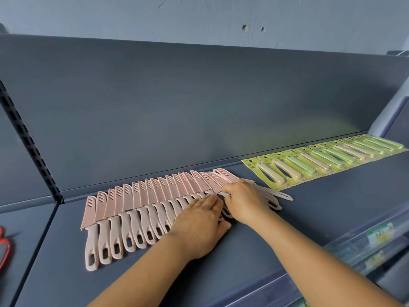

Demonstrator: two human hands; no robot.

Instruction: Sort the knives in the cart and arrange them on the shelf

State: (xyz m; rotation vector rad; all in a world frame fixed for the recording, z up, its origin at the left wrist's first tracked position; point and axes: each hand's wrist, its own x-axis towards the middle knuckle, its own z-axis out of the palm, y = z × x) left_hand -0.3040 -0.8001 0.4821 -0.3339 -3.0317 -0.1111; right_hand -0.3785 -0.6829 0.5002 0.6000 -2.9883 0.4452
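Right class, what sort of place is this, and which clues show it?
Probably a shop aisle: a grey display shelf with a slotted upright, identical pink knives in a row, and carded knives in retail packaging.

A row of sheathed knives is laid overlapping on the shelf, spread out to the left of both hands, sheaths toward the back panel and handles toward the front edge. The left hand is rested on the handles at the row's right end; the right hand is placed just beside it, seemingly on the last knife. A few loose knives are left just right of the right hand. Further right and behind, a row of carded knives is set along the back panel. Far left of the hands, scissors are partly seen.
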